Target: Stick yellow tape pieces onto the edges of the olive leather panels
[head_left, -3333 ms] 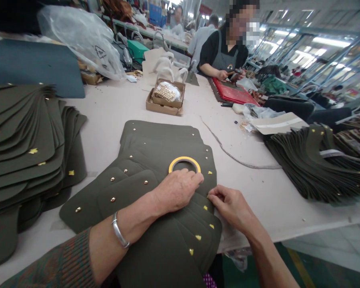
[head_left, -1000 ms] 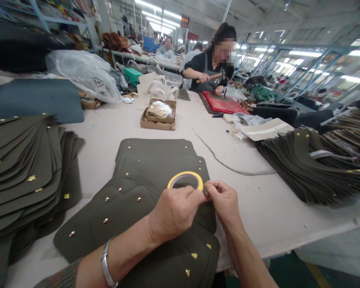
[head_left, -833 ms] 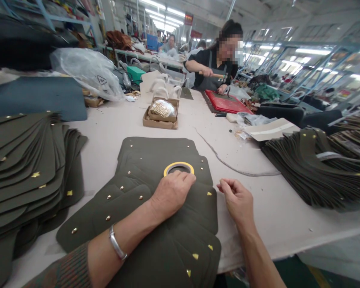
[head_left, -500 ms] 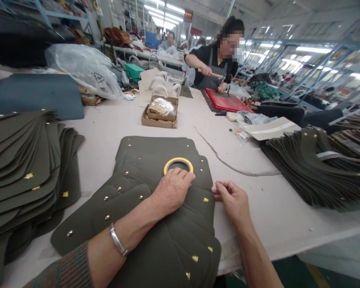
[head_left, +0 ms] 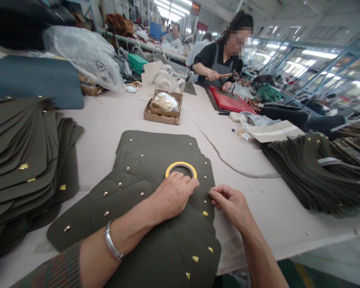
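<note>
Several dark olive leather panels (head_left: 156, 160) with gold studs lie fanned out in front of me. A yellow roll of tape (head_left: 181, 168) rests on them. My left hand (head_left: 172, 196) lies curled on the panels, its fingertips touching the near rim of the roll. My right hand (head_left: 232, 204) sits at the panels' right edge, thumb and fingers pinched together at that edge; what they hold is too small to name. Small yellow tape triangles (head_left: 205, 213) mark the nearer panels.
A tall stack of olive panels (head_left: 24, 160) fills the left, another pile (head_left: 321, 176) the right. A cardboard box of gold hardware (head_left: 163, 106) stands mid-table, a grey cord (head_left: 228, 158) trails beside it. A person across hammers on a red piece (head_left: 229, 100). A plastic bag (head_left: 84, 48) sits back left.
Both hands lifted to the tape roll and pinched at it, then came back down. The left hand rests on the panels again; the right hand has moved to the panel edge, pinching there.
</note>
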The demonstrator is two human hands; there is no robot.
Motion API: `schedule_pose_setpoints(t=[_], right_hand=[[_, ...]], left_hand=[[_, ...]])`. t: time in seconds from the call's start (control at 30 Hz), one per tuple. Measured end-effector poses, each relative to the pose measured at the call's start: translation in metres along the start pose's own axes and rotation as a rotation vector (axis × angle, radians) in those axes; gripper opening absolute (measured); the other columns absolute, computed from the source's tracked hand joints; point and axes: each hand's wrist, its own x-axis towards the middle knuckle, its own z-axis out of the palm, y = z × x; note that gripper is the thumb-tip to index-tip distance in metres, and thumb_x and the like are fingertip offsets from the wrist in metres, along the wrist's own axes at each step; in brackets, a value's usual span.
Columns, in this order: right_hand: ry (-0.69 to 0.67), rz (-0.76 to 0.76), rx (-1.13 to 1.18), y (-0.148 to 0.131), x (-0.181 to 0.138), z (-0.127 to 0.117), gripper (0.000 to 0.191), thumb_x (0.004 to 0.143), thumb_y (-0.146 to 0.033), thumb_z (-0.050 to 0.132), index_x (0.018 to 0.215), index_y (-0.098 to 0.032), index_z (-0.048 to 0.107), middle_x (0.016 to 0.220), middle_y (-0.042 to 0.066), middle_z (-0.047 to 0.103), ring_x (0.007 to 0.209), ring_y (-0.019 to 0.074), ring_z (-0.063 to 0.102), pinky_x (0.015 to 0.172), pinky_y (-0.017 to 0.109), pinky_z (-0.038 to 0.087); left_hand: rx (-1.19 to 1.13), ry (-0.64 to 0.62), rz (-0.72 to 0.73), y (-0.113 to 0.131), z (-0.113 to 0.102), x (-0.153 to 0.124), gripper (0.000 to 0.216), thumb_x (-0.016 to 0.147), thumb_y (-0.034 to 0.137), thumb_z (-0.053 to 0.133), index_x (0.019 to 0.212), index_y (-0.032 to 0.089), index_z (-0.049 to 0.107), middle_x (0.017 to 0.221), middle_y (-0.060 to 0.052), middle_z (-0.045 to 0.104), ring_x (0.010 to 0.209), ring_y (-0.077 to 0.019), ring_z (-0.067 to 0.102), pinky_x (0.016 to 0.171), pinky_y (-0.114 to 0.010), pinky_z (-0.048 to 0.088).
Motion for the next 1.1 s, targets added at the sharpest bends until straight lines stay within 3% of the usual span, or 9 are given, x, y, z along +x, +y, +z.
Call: schedule_pose_setpoints(t=[0.23, 0.47, 0.97, 1.1], right_hand=[[-0.114, 0.006, -0.177, 0.001, -0.015, -0.002, 0.022, 0.078, -0.036, 0.060, 0.076, -0.016, 0.070, 0.065, 0.001, 0.065, 0.061, 0.0143, 0.056, 0.058, 0.025, 0.041], [-0.164, -0.002, -0.184, -0.001, -0.020, -0.001, 0.018, 0.077, -0.032, 0.060, 0.074, -0.017, 0.069, 0.066, 0.001, 0.066, 0.063, 0.0148, 0.056, 0.057, 0.024, 0.040], [-0.171, -0.138, -0.473, -0.015, -0.028, 0.007, 0.018, 0.082, -0.027, 0.053, 0.075, -0.022, 0.068, 0.071, 0.001, 0.070, 0.066, 0.0174, 0.063, 0.061, 0.028, 0.044], [-0.135, -0.141, -0.362, -0.011, -0.029, 0.002, 0.023, 0.083, -0.031, 0.054, 0.099, -0.021, 0.067, 0.067, 0.000, 0.067, 0.061, 0.0161, 0.062, 0.058, 0.028, 0.046]], left_hand=[[0.043, -0.034, 0.046, 0.003, -0.003, -0.002, 0.012, 0.088, 0.015, 0.047, 0.096, 0.019, 0.053, 0.083, -0.004, 0.062, 0.082, -0.0226, 0.054, 0.079, -0.036, 0.039], [0.006, -0.046, 0.051, 0.004, -0.005, -0.004, 0.008, 0.087, 0.016, 0.048, 0.093, 0.019, 0.052, 0.081, -0.005, 0.061, 0.082, -0.0227, 0.053, 0.074, -0.035, 0.040], [-0.024, -0.076, 0.129, 0.002, -0.009, -0.002, 0.012, 0.081, 0.010, 0.051, 0.088, 0.019, 0.054, 0.079, -0.005, 0.061, 0.076, -0.0205, 0.052, 0.074, -0.034, 0.040], [-0.026, -0.061, 0.131, 0.001, -0.009, -0.003, 0.013, 0.080, 0.009, 0.051, 0.088, 0.019, 0.053, 0.078, -0.004, 0.061, 0.077, -0.0207, 0.052, 0.074, -0.033, 0.040]])
